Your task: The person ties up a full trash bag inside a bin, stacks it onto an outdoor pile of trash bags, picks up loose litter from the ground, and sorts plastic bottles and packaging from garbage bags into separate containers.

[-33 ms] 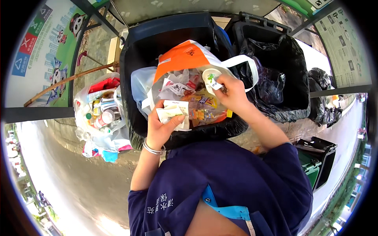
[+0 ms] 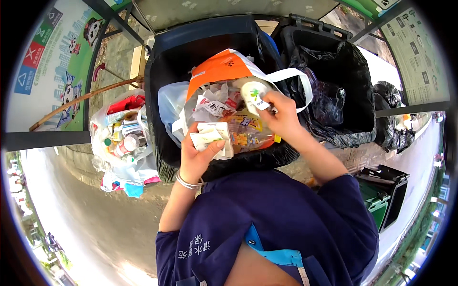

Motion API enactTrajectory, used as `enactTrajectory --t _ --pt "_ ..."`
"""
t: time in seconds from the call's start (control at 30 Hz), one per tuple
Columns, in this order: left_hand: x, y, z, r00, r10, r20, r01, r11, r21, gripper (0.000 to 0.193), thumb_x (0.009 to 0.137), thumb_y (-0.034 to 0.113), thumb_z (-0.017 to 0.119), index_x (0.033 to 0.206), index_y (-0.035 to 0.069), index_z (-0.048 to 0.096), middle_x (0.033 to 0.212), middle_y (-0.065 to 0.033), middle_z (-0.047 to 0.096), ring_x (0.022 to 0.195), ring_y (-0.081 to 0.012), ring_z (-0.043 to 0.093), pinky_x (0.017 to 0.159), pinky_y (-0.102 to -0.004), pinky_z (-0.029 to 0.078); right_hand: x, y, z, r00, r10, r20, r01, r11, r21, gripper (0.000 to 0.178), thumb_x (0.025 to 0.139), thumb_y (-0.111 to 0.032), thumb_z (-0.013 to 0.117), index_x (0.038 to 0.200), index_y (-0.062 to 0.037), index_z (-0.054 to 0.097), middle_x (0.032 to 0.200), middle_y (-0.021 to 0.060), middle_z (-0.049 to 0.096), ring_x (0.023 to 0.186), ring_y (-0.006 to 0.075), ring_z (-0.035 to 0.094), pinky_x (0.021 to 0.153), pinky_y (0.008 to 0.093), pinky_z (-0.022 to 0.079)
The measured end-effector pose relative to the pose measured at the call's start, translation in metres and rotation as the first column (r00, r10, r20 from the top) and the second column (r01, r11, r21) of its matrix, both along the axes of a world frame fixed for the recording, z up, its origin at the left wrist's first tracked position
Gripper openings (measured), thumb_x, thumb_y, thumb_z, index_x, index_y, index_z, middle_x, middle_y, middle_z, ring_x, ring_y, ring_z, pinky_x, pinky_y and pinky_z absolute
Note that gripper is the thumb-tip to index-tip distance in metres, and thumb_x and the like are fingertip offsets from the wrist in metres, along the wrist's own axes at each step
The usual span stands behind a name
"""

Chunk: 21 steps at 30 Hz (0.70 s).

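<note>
An orange and white carrier bag (image 2: 224, 66) stands open in a black-lined bin. My left hand (image 2: 194, 155) is closed on several flat white paper or card pieces (image 2: 212, 138), its thumb across their front, at the bag's near left edge. My right hand (image 2: 281, 112) pinches a white cup (image 2: 252, 93) with a green leaf print, held over the bag's right side. A small white tag or label shows beside those fingertips. Between my hands lie crumpled wrappers (image 2: 212, 107), a yellow packet (image 2: 245, 121) and a clear plastic bottle with a yellow cap (image 2: 253, 139).
The near bin (image 2: 205, 35) has a black rim and liner. A second lined bin (image 2: 353, 81) stands to its right, with black rubbish bags (image 2: 389, 95) beyond. On the left sits a clear bag of bottles and packaging (image 2: 121, 138), a wooden stick (image 2: 90, 100) above it. A green bin (image 2: 374, 202) stands lower right.
The cup in my right hand has tipped, showing more of its side. The white pieces in my left hand have turned slightly and show more of their faces.
</note>
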State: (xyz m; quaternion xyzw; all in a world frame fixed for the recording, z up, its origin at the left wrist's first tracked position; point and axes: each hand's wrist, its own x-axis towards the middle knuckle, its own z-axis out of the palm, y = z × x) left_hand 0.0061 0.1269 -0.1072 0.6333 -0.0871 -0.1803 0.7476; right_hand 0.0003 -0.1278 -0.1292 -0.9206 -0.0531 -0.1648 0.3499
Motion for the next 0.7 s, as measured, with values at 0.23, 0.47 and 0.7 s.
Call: enactTrajectory --t 0.23,0.47,0.7 --pt "0.0 -0.031 -0.014 0.988 0.132 -0.085 -0.152 0.935 -0.32 0.042 0.08 0.002 0.073 0.116 -0.001 0.052 0.111 -0.0099 0.062 0.096 -0.0179 0.063 0.085 -0.0301 0.051 -0.028 0.064 -0.028 0.964 0.05 0.261 -0.191 0.812 0.551 0.024 0.072 0.002 0.069 0.095 -0.0016 0.063 0.088 0.014 0.063 0.086 0.0292 0.063 0.074 0.0325 0.049" --pt "0.015 -0.025 -0.015 0.959 0.249 0.133 -0.229 0.962 -0.147 0.044 0.077 -0.003 0.073 0.114 -0.001 0.049 0.107 -0.0102 0.062 0.096 -0.0184 0.062 0.086 -0.0312 0.051 -0.039 0.068 0.002 0.92 0.386 -0.068 -0.234 0.68 0.695 0.074 0.073 -0.014 0.081 0.134 0.0 0.04 0.123 0.0155 0.055 0.119 0.0244 0.052 0.099 0.0358 0.041" --pt "0.002 -0.049 -0.014 0.943 0.223 0.245 -0.175 0.963 -0.203 0.072 0.073 -0.005 0.073 0.133 0.004 0.034 0.133 -0.0162 0.044 0.118 -0.0196 0.049 0.094 -0.0338 0.047 -0.03 0.07 0.014 0.963 0.266 -0.033 -0.2 0.793 0.575 0.068 0.072 -0.011 0.081 0.13 0.0013 0.046 0.116 0.015 0.06 0.109 0.0215 0.06 0.092 0.0342 0.048"
